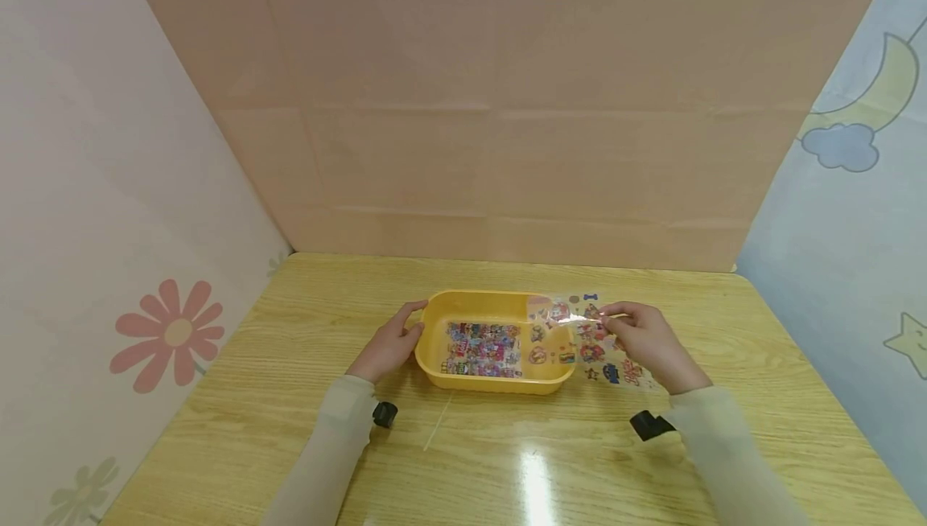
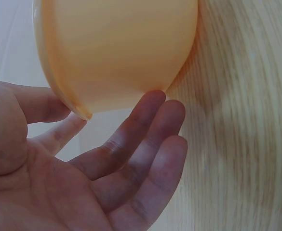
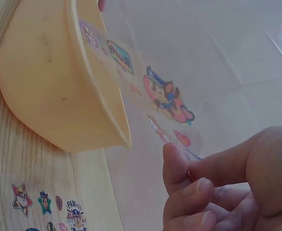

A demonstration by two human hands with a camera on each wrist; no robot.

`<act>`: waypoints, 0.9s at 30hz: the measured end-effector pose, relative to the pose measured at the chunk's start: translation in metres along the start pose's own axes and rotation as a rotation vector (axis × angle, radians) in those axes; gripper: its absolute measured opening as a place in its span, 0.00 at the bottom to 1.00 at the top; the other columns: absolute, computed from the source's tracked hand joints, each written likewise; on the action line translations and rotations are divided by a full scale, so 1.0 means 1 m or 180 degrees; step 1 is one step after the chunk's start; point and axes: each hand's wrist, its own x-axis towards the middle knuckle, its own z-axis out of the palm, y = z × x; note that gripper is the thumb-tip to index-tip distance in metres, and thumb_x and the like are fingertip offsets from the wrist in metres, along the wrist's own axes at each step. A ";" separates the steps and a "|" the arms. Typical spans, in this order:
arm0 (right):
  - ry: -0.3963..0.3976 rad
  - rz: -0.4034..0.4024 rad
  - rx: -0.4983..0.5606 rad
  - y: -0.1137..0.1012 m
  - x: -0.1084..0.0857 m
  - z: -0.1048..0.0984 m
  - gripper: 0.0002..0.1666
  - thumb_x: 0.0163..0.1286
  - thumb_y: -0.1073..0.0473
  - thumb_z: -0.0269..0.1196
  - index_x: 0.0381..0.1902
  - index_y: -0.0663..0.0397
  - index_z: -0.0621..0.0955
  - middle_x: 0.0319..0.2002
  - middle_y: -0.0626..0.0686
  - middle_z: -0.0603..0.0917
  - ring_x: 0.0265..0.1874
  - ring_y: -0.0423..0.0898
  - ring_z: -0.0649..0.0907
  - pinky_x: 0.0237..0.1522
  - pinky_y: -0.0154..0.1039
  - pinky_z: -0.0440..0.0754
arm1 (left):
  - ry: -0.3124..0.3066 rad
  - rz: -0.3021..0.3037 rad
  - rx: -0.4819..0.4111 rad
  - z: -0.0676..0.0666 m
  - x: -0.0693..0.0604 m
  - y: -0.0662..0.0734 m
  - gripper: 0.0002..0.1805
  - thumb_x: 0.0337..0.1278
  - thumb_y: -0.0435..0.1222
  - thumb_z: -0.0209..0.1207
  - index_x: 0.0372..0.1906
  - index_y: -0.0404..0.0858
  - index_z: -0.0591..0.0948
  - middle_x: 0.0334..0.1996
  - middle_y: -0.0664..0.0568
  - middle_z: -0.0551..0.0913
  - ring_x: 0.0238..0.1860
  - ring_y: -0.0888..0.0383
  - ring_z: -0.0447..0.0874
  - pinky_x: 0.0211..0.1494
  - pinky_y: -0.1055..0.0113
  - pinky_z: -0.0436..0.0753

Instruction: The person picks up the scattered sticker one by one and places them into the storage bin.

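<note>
A yellow plastic basin (image 1: 478, 384) stands on the table, with a sheet of small colourful stickers (image 1: 484, 349) lying inside. At its left end my left hand (image 1: 391, 347) grips the rim between thumb and index finger; the other fingers reach along the outer wall (image 2: 116, 53). My right hand (image 1: 648, 343) is just beyond the right end, thumb and index finger pinching a clear sticker sheet (image 3: 165, 96) with cartoon dogs. That sheet slants over the basin's right part. Under my right hand, more stickers on a clear sheet (image 3: 44, 202) lie on the table.
The wood-grain table (image 1: 311, 445) has a pinkish-brown backdrop (image 1: 492, 164) along its back edge. A flower-print panel (image 1: 174, 333) borders the left, and a blue panel with a moon and cloud (image 1: 840, 148) borders the right.
</note>
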 end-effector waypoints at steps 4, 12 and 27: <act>-0.0045 -0.0018 -0.0016 -0.001 0.002 0.003 0.21 0.81 0.60 0.48 0.63 0.68 0.73 0.39 0.57 0.85 0.17 0.38 0.68 0.18 0.35 0.68 | -0.0010 0.0010 -0.0006 0.000 0.000 -0.001 0.26 0.78 0.44 0.47 0.76 0.55 0.64 0.47 0.45 0.83 0.40 0.55 0.81 0.49 0.54 0.79; -0.0119 0.0007 -0.0006 -0.004 0.007 0.010 0.21 0.80 0.61 0.48 0.63 0.66 0.75 0.41 0.58 0.85 0.13 0.37 0.63 0.17 0.35 0.67 | -0.0020 0.0001 -0.0016 0.000 0.001 -0.002 0.26 0.78 0.44 0.47 0.76 0.55 0.64 0.47 0.45 0.83 0.39 0.56 0.81 0.48 0.55 0.79; -0.0179 0.0001 -0.0022 -0.012 0.012 0.028 0.19 0.80 0.62 0.49 0.62 0.67 0.76 0.39 0.56 0.86 0.22 0.42 0.72 0.24 0.36 0.71 | -0.0018 0.0030 -0.0010 0.000 0.000 -0.002 0.26 0.78 0.45 0.47 0.76 0.55 0.63 0.48 0.44 0.83 0.40 0.56 0.82 0.50 0.53 0.79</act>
